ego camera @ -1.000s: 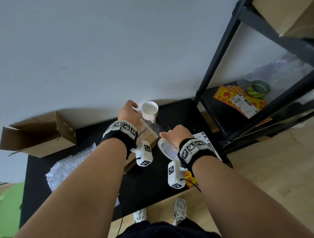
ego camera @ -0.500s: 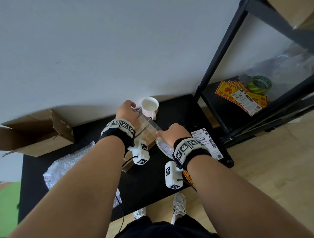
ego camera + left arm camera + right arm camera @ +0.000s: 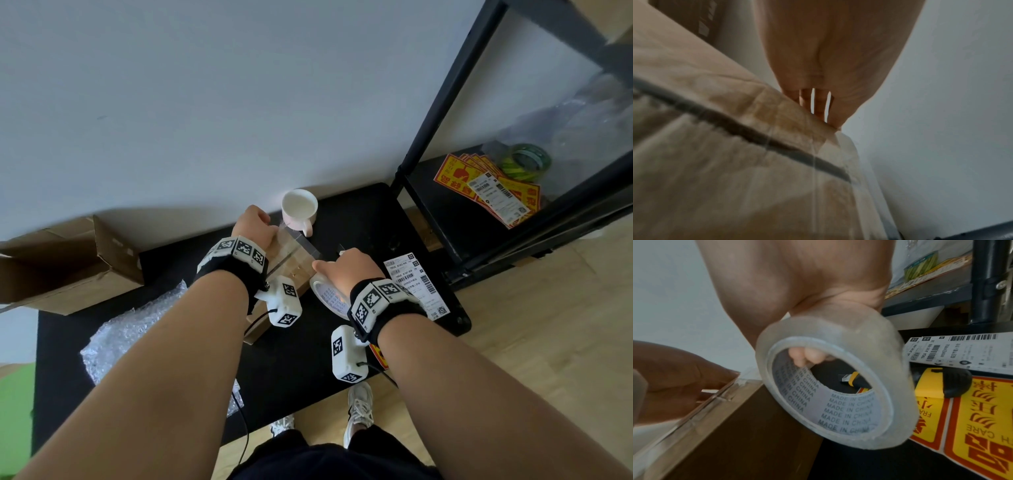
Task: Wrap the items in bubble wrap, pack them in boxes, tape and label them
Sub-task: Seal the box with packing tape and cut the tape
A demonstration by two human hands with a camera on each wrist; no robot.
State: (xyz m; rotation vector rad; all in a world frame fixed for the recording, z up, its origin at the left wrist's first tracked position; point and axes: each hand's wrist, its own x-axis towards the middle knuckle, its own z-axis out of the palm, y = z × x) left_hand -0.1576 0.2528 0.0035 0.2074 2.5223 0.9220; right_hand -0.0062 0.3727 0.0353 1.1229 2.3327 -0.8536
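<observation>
At the middle of the black table (image 3: pixel 342 359), the left hand (image 3: pixel 251 224) lies on the far end of the closed box (image 3: pixel 294 270), fingers (image 3: pixel 818 105) bent down over its edge and pinning the free end of the clear tape there. The right hand (image 3: pixel 346 270) grips the tape roll (image 3: pixel 838 386), thumb on the outer rim and fingertips (image 3: pixel 807 356) hooked through the core. The strip (image 3: pixel 301 245) runs taut from the roll across the box top, over the flap seam.

The box is light, stiff cardboard; it will slide unless pressed down, so hold it at the taped end. The tape is thin and sticky, and creases if tension drops; hold the roll through the core.

Just beyond the box stands a white mug (image 3: pixel 299 209), unwrapped and fragile. A knife (image 3: pixel 855 378), shipping label (image 3: pixel 411 284) and yellow sticker (image 3: pixel 972 426) lie right of the roll. Bubble wrap (image 3: pixel 133 329) and an open carton (image 3: pixel 68 267) lie at the left.
</observation>
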